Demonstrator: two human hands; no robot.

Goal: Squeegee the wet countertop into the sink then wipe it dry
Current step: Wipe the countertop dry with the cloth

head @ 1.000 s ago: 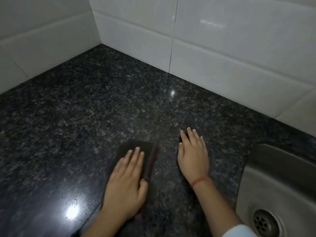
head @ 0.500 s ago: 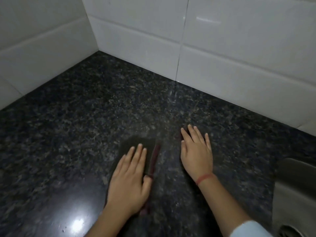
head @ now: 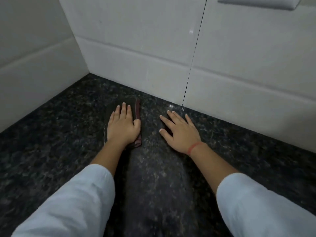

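I am pressing my left hand [head: 122, 129] flat, fingers straight, on the dark folded cloth with a red edge [head: 137, 113], near the back corner of the black speckled stone countertop [head: 51, 134]. My right hand [head: 179, 132] is lying flat on bare stone beside it, fingers spread, holding nothing. The sink is not showing. The cloth is only pinned under my palm — it could slip or bunch up, leaving wet streaks by the white tiled wall [head: 136, 57].

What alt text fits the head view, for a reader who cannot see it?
A person's left hand presses a dark cloth flat on a dark speckled countertop near the corner of a white tiled wall; the right hand rests flat beside it, fingers spread. Both arms wear pale sleeves.
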